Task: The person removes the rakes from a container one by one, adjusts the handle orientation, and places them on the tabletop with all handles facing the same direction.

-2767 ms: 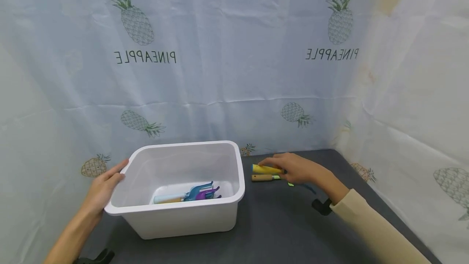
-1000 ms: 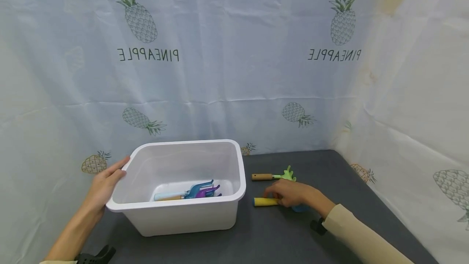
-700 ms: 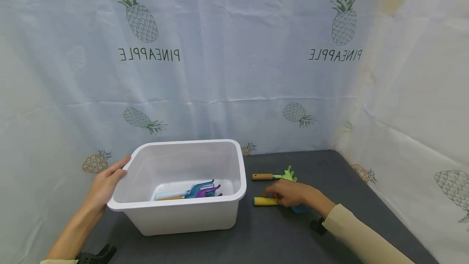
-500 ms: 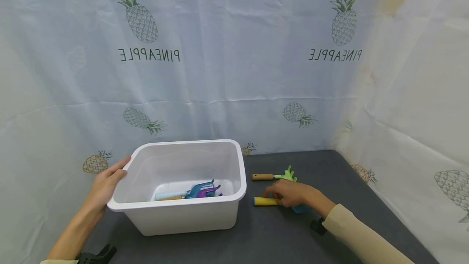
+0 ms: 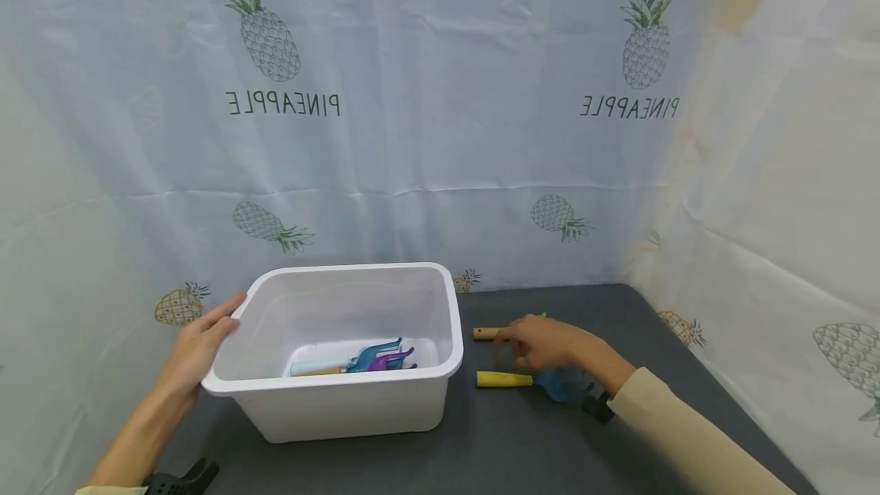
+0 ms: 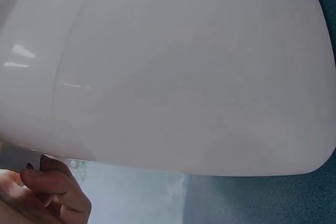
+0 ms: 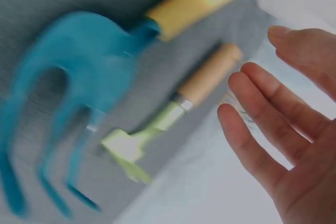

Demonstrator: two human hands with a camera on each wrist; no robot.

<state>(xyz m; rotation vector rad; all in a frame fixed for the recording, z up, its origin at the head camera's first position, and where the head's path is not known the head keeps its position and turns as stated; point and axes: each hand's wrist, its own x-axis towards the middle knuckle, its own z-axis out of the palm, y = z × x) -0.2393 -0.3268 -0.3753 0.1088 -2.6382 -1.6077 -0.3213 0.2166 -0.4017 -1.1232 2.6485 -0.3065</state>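
At the left, a white plastic tub (image 5: 344,407) stands on the dark table, and my left hand (image 5: 195,346) grips its left rim. Curled fingers of that hand (image 6: 55,187) show by the rim in the left wrist view. My right hand (image 5: 550,344) hovers with its fingers apart and nothing in them. Just in front of it lies a hand rake with a yellow handle and blue tines (image 7: 86,61). A smaller green hand rake (image 7: 163,121) with a wooden handle lies behind; the right hand mostly covers its head in the head view.
Inside the tub lie a blue hand fork (image 5: 367,357) with a pale blue handle and a purple rake (image 5: 389,361), with a wooden handle beside them. A pineapple-print curtain (image 5: 440,136) hangs behind the table (image 5: 481,449) and along its sides.
The yellow-handled rake, earlier in my right hand beside the green one, now lies nearer the front. My right hand has let go and moved back toward the green rake. The left hand stays put.
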